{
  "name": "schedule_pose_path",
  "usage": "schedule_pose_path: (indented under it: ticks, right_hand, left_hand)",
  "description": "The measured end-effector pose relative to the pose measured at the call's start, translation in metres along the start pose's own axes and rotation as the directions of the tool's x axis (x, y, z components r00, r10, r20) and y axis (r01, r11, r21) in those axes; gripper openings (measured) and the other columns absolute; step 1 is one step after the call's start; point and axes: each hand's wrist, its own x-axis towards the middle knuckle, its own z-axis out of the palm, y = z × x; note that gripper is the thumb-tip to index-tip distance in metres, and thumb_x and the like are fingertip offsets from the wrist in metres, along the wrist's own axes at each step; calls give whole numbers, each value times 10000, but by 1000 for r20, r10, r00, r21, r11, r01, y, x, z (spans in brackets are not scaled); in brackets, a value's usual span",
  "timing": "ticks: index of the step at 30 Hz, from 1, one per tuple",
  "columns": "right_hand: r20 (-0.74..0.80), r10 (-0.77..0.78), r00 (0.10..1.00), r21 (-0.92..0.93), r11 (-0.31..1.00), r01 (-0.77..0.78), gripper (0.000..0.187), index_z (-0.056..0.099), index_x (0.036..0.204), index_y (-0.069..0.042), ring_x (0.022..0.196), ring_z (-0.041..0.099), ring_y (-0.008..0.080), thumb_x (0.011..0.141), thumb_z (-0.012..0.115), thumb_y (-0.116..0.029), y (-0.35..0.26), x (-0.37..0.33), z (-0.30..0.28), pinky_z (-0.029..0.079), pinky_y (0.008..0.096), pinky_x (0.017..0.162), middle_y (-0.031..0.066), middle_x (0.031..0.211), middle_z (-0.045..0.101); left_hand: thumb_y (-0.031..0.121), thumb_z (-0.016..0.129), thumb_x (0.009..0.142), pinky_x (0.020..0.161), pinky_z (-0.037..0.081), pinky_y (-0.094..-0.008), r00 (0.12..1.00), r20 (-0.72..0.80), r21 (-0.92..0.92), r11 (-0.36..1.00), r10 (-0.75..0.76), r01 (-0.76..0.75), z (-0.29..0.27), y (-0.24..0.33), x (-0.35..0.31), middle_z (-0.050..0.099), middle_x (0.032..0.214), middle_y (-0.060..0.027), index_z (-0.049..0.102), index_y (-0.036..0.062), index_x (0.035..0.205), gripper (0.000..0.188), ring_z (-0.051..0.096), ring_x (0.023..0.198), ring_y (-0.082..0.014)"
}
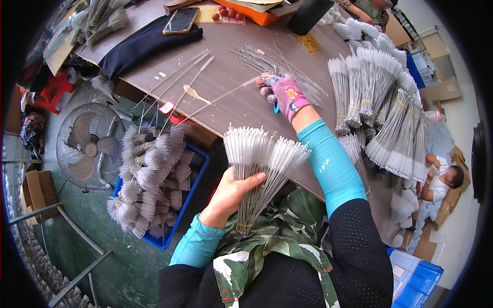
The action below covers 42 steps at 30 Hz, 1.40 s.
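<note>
I count two hands: my left hand (231, 192) is closed around one fanned bundle of wire brushes (262, 159) above my lap, my gloved right hand (285, 95) pinches one single brush (221, 97) (lying across the worktop (226, 72)).

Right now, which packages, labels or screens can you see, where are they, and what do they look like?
Phone: far table edge, on dark cloth, flat black rectangle, screen dark.
Tag: near table edge, small white-and-red label.
Cardboard box: floor at left, open, brown.
Blue bin: lower right, white label.
</note>
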Motion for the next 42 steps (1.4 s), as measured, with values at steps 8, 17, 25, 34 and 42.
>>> schedule_pose_path:
  ticks: [8,17,25,34,42]
  right_hand:
    - [168,-165,972,-265,942,206,126,637,899,-28,590,577,76,841,620,-138,-18,-71,-31,411,191,484,28,805,649]
    - [508,105,855,-519,829,207,175,635,882,10,714,531,55,802,649,-144,-31,-146,-47,426,214,656,-2,757,608]
    - [478,92,873,-510,839,191,147,636,880,5,710,547,64,788,657,-108,-29,-154,-55,435,215,662,1,766,617]
    - [471,100,876,-425,896,127,161,634,898,4,761,581,70,766,671,-80,-21,-157,-60,457,212,705,11,811,636]
    - [446,56,893,-384,914,134,159,646,883,-17,767,569,63,746,698,-79,-20,-165,-52,450,212,699,-5,808,628]
  left_hand:
    - [29,647,820,800,470,-267,1000,10,5,1000,-23,23,8,-9,6,628,1005,-50,575,-11,1106,297,584,891,-115]
    - [7,659,797,853,460,-285,999,34,0,1000,-30,30,20,-20,6,609,1073,-61,520,-8,1180,408,581,952,-139]
    - [12,654,799,873,453,-297,996,59,-7,998,-67,67,20,-24,3,596,1097,-70,496,-6,1198,430,571,981,-146]
    - [20,645,810,791,481,-268,995,86,-3,999,-49,50,16,-29,-1,608,1039,-50,509,1,1184,398,584,909,-122]
    - [8,653,802,767,489,-261,995,92,-38,999,-29,33,18,-30,-1,609,1037,-55,513,6,1180,404,588,900,-118]
